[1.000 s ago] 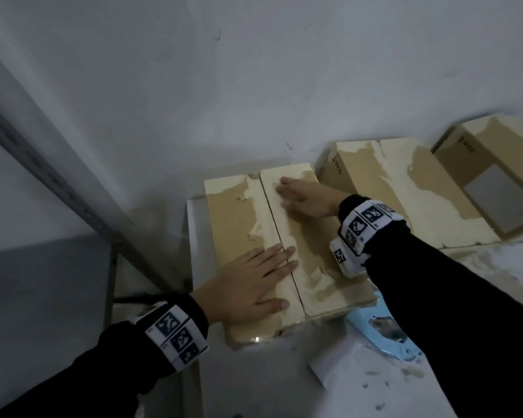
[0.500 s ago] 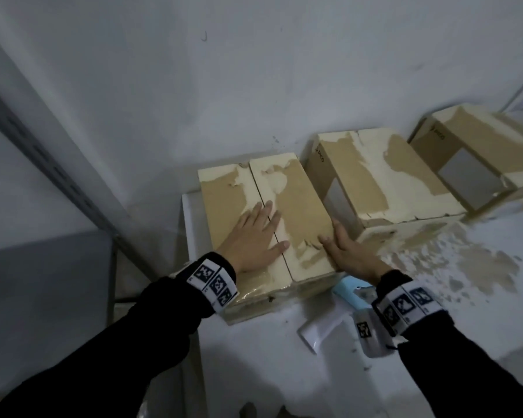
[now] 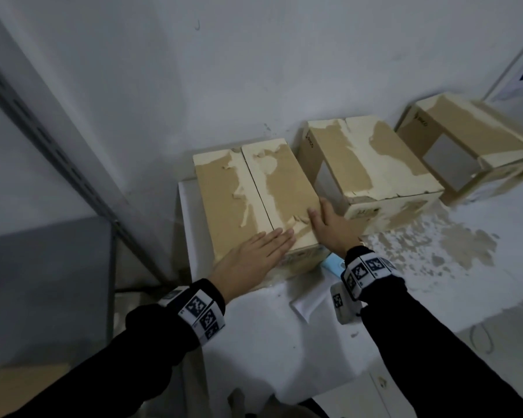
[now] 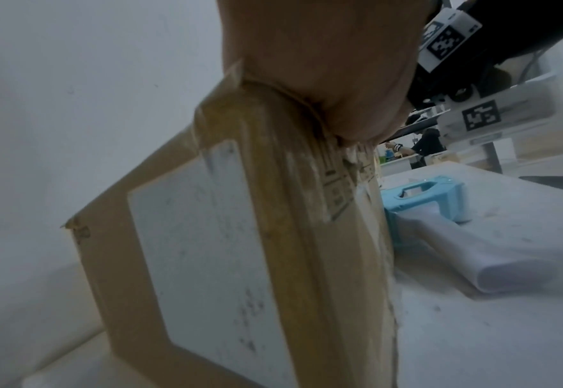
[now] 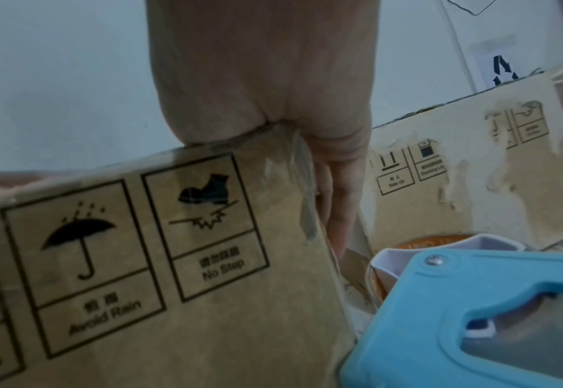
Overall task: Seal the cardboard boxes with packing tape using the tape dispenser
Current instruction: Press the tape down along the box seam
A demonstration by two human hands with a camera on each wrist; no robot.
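The nearest cardboard box stands at the table's left end with both top flaps down and a bare seam between them. My left hand lies flat on the near end of its top, fingers straight across the seam. My right hand rests over the box's near right corner; in the right wrist view its fingers run straight down the box's right side. The blue tape dispenser lies on the table just under my right wrist, held by neither hand, and shows again in the left wrist view.
Two more cardboard boxes stand in a row to the right, against the wall. A folded white sheet lies by the dispenser on the white table. A grey metal shelf post slants past on the left.
My right hand came off the far end of the box top to its near right corner. My left hand slid back to the near end of the top.
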